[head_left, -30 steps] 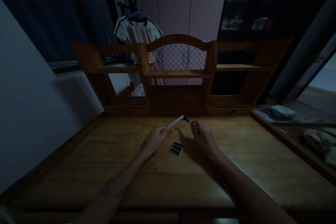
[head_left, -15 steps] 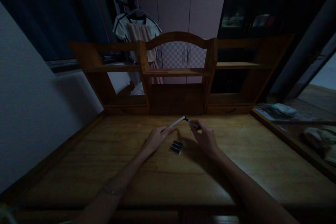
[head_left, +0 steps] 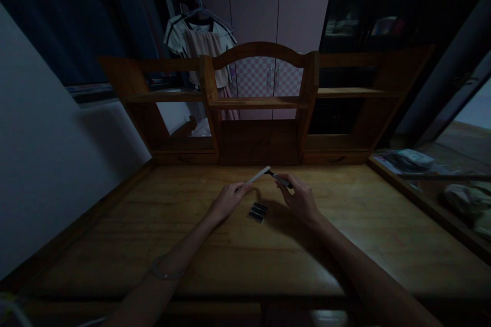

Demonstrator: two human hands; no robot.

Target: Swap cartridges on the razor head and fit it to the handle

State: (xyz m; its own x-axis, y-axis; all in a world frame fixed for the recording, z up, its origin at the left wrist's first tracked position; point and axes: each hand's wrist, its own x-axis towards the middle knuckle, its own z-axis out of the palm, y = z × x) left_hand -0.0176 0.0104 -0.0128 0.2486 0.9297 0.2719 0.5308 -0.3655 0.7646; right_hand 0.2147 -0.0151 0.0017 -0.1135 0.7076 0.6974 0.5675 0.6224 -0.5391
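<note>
The left hand (head_left: 228,200) pinches the lower end of a slim white strip (head_left: 258,176), fingers closed around it. The right hand (head_left: 301,199) grips a dark-tipped tool (head_left: 282,180) between thumb and fingers, its tip meeting the strip near the upper end, above the desk (head_left: 172,245). Compared with 0.5 s ago, that tip sits farther left, at the strip's lower edge rather than right at its end; both hands keep nearly the same pose and grip. The wooden shelf (head_left: 259,104) sits slightly higher in view, so the camera's angle differs a little. The black pack (head_left: 258,212), with 3 dark sections, lies on the desk between the 2 hands, in the same place.

The fingers hide the strip's lower end and part of the tool's handle. Dim light leaves the exact contact at the tip and any markings on the pack unreadable. Both forearms are cut off by the bottom edge.
</note>
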